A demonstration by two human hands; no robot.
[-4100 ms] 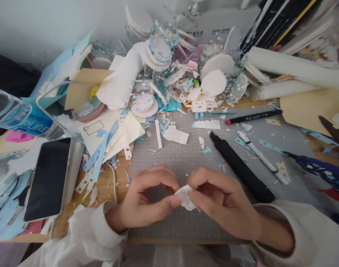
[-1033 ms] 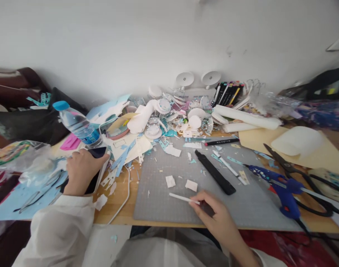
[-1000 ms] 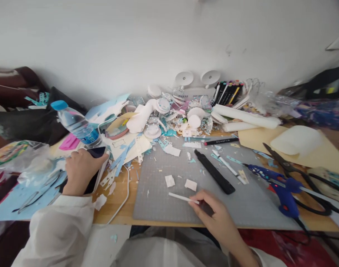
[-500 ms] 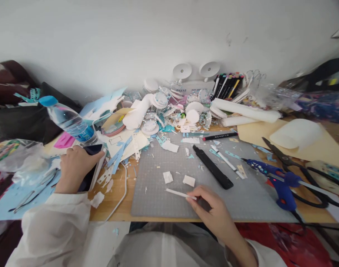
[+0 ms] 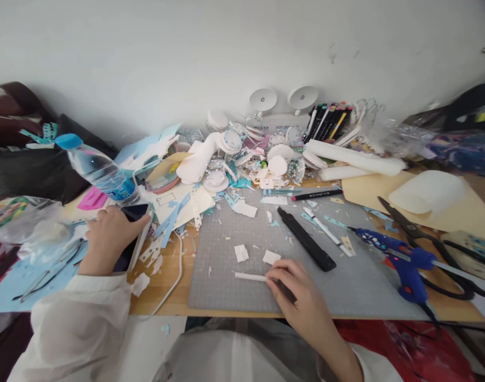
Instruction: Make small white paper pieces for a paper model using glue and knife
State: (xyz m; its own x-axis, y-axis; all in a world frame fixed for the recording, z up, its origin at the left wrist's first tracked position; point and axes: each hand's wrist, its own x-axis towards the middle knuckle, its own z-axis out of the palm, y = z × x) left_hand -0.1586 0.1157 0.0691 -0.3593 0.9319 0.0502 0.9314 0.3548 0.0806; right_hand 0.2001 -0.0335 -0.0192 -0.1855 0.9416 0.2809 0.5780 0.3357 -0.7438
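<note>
My left hand (image 5: 109, 236) rests over a dark-screened phone (image 5: 135, 213) with a pale edge, its thumb along the right side and its other fingers curled over the far left side. Between the thumb and fingertips of my right hand (image 5: 300, 292) is one end of a thin white paper stick (image 5: 250, 277); it lies nearly level, low over the grey cutting mat (image 5: 222, 292). Just beyond it are two small white pieces, one a crumpled paper square (image 5: 241, 253), the other a flat piece (image 5: 271, 257) close to my right fingers.
A black box cutter (image 5: 306, 239) and a white pen (image 5: 327, 232) lie on the mat. To the right are a blue glue gun (image 5: 405, 262) and large scissors (image 5: 444, 249). A water bottle (image 5: 103, 172) leans behind my left hand. Craft scraps crowd the back.
The white stick has swung from a slant to nearly level, and my right fingers have closed in a little around its end. My left hand stays on the phone.
</note>
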